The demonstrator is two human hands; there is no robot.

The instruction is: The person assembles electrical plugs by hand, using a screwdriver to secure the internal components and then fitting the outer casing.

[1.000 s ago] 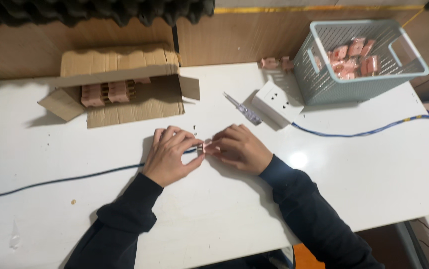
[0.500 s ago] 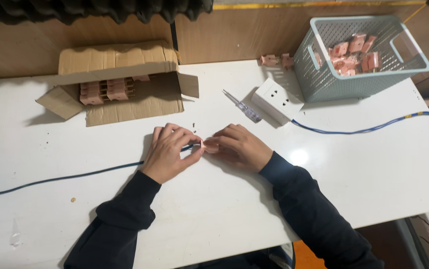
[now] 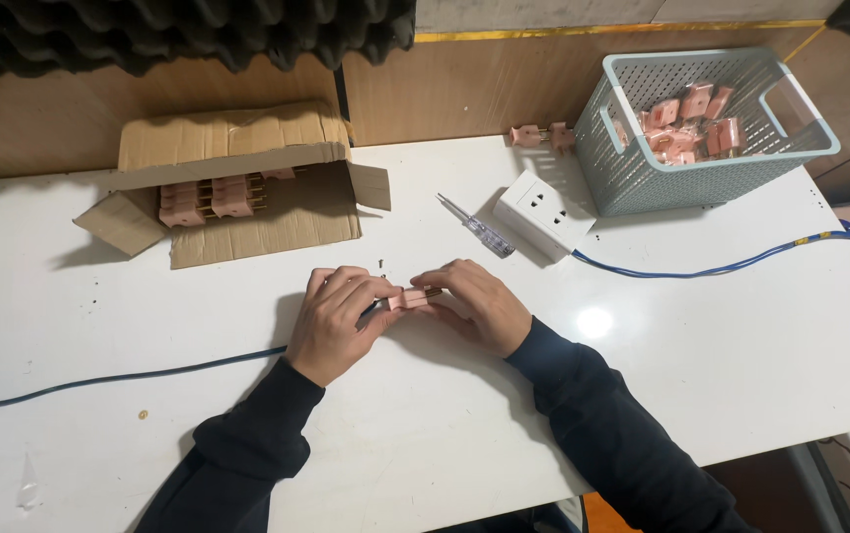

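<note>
While both dark sleeves rest on the white table (image 3: 148,326), the left hand (image 3: 334,324) and right hand (image 3: 479,306) meet at the middle, fingers curled tight and pinching a small pink plug (image 3: 409,297) between them, just above the tabletop. Left fingers also close over the end of the blue cable (image 3: 129,376) that runs off to the left edge. Compared with a moment ago, the hands sit in the same spot, the plug now showing more plainly between the fingertips. Just beyond lies a clear-handled screwdriver (image 3: 478,228), touching close to the white socket block (image 3: 545,213). Further back, the open cardboard box (image 3: 237,178) holds rows of pink plugs, and the grey basket (image 3: 701,128) holds a heap more.
</note>
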